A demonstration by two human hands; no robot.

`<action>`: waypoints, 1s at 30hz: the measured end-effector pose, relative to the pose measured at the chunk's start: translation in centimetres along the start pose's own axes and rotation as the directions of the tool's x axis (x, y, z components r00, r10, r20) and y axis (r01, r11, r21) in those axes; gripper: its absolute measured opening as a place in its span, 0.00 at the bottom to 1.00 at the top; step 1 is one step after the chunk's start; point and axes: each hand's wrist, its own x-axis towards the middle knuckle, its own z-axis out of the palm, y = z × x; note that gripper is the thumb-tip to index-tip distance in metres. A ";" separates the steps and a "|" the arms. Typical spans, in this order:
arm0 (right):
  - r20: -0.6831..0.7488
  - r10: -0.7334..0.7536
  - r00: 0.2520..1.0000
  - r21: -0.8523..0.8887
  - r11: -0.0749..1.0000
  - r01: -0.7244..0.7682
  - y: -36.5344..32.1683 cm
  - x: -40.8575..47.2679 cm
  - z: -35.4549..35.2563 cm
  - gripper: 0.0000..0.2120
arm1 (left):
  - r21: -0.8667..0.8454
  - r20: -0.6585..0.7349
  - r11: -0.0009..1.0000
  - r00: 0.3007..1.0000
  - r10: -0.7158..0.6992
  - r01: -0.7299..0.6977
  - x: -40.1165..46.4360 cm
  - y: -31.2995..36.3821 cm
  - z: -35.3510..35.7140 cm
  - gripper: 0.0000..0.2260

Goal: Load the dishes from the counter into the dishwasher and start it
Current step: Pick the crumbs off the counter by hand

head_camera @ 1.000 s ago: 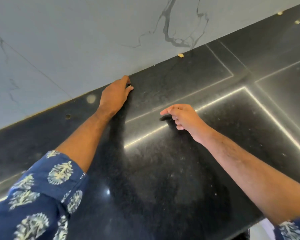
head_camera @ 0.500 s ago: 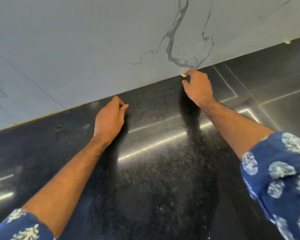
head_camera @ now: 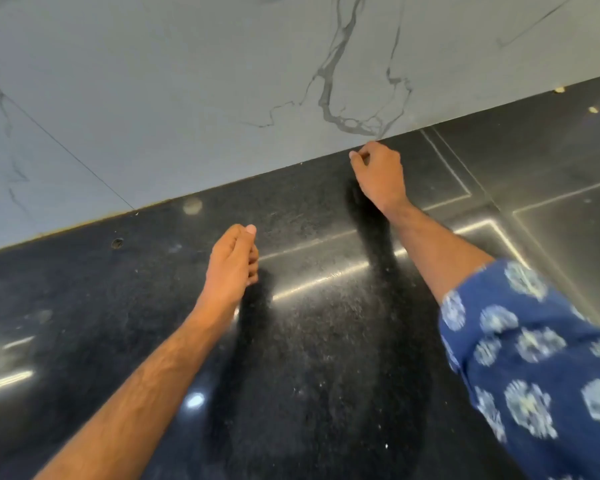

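Head view: looking down at a shiny black counter [head_camera: 309, 358] that meets a grey marble wall [head_camera: 187, 98].
Right hand [head_camera: 380, 174]: at the back edge of the counter, right where it touches the wall. Its fingertips are pinched together, but I cannot tell if something small is between them.
Left hand [head_camera: 231, 265]: above the counter, nearer the person. Fingers loosely curled, thumb on top, holding nothing I can see.
Crumbs [head_camera: 593, 109]: two small yellow bits lie far to the right on the counter.
Sleeve [head_camera: 534, 358]: blue with pale flower prints, on the right arm.
Dishes: none show on this part of the counter.
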 end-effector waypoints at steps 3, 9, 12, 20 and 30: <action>0.262 0.269 0.927 0.639 0.671 -0.375 -1.1 -6.4 -3.0 0.09 | -0.393 0.166 0.875 0.958 -0.235 0.283 -2.4 0.2 1.8 0.17; 0.638 0.244 0.730 0.769 -0.145 -0.623 1.5 -23.6 -9.8 0.12 | -0.570 0.488 0.622 0.830 -0.269 0.537 -9.6 -1.1 6.3 0.16; 0.647 0.282 0.708 0.762 -0.209 -0.613 2.8 -30.3 -12.2 0.14 | -0.534 0.596 0.574 0.758 -0.264 0.620 -13.7 -1.2 8.9 0.13; 0.531 0.521 0.668 0.842 -0.238 -0.483 7.2 -42.8 -18.5 0.13 | -0.210 0.709 0.731 0.616 -0.343 0.649 -24.3 -2.6 15.9 0.13; 0.512 0.728 0.457 0.782 -0.173 -0.599 21.7 -62.2 -20.5 0.10 | 0.390 0.582 0.752 0.491 -0.648 0.531 -40.2 -16.7 23.5 0.15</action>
